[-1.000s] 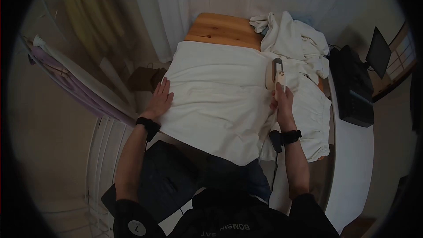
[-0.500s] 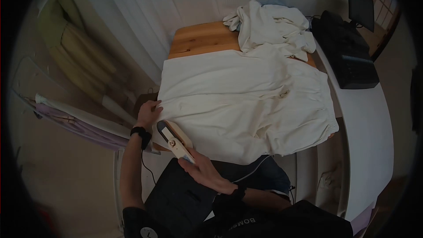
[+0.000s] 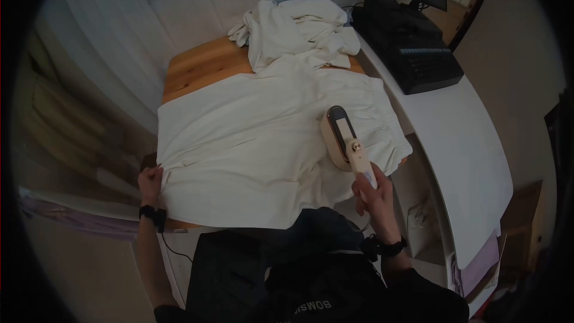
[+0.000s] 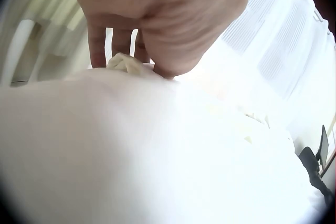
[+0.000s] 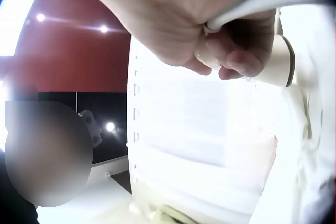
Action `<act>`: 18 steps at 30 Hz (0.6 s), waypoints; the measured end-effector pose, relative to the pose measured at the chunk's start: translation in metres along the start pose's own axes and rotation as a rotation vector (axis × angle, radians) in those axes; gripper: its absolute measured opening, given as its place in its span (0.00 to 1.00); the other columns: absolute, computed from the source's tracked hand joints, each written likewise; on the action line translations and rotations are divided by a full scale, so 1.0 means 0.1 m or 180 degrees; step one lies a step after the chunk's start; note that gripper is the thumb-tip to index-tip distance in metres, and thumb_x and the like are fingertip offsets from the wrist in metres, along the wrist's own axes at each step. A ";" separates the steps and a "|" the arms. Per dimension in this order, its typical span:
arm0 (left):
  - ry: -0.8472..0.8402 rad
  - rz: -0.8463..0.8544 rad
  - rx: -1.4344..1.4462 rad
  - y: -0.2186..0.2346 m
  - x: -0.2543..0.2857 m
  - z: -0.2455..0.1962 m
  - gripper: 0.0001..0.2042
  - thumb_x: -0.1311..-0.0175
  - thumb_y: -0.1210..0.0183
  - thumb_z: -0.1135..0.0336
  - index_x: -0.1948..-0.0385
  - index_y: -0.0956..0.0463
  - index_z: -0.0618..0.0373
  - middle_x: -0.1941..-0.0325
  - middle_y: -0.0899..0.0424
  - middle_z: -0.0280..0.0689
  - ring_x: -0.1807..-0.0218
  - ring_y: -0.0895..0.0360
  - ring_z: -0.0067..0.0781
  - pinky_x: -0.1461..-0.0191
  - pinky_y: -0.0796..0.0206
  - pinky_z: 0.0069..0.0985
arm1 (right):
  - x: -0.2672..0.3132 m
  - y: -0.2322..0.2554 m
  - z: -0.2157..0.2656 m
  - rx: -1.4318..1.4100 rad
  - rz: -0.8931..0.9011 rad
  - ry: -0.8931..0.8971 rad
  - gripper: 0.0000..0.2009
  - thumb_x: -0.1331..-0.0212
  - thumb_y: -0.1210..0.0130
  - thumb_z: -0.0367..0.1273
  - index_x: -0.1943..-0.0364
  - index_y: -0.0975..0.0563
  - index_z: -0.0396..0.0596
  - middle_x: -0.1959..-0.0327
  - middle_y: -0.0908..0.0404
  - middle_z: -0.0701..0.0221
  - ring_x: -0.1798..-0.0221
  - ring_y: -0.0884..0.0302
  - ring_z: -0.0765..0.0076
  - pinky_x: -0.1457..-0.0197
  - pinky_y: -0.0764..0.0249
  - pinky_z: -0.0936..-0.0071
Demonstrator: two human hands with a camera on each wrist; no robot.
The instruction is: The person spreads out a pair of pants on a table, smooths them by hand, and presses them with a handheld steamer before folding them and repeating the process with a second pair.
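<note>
The garment (image 3: 239, 143) is plain white, the iron (image 3: 357, 158) cream and dark grey, the desk (image 3: 203, 64) orange-brown with darker spots.

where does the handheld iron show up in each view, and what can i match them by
Head: right of centre, the cream handheld iron is over the white garment.
Left wrist: not in it.
Right wrist: upper right, only partly visible.
Shared landmark: the white curtain, upper left in head, upper right in left wrist, around the centre in right wrist.
</note>
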State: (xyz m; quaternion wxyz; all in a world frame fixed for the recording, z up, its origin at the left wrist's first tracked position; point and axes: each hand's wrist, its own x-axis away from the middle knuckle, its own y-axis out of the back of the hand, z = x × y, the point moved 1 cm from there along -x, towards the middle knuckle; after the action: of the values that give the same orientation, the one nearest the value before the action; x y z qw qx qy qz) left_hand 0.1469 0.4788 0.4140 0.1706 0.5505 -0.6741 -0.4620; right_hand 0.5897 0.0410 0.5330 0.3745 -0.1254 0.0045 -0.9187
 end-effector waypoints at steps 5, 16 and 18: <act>-0.0233 -0.0151 -0.0455 0.05 -0.04 0.42 0.11 0.37 0.34 0.64 0.59 0.13 0.61 0.70 0.15 0.45 0.68 0.18 0.40 0.60 0.28 0.30 | 0.25 1.07 0.39 0.0514 -0.1423 0.0590 0.22 0.32 0.43 0.45 0.44 0.25 0.43 0.76 0.30 0.78 0.85 0.41 0.87 0.83 0.46 0.84; 0.0697 -0.1094 -0.0708 0.46 0.15 1.07 0.18 0.34 0.39 0.56 0.59 0.15 0.65 0.71 0.14 0.48 0.70 0.18 0.35 0.62 0.28 0.33 | 0.33 2.85 0.01 0.0026 -0.2802 0.0641 0.16 0.33 0.42 0.48 0.55 0.24 0.52 0.74 0.30 0.83 0.81 0.43 0.91 0.80 0.49 0.87; 0.0760 -0.0981 -0.0656 0.52 0.16 1.17 0.17 0.33 0.39 0.57 0.59 0.15 0.66 0.71 0.13 0.48 0.68 0.17 0.34 0.62 0.28 0.34 | 0.34 2.96 -0.08 -0.0268 -0.2891 0.0492 0.17 0.33 0.42 0.49 0.53 0.23 0.53 0.73 0.31 0.85 0.78 0.45 0.91 0.75 0.48 0.87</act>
State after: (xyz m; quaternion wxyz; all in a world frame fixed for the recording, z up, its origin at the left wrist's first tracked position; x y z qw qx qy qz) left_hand 0.0243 0.5137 0.3917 0.2319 0.6776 -0.5061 -0.4806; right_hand 0.7679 -0.1954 0.5028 -0.0728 -0.0608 0.0142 -0.9954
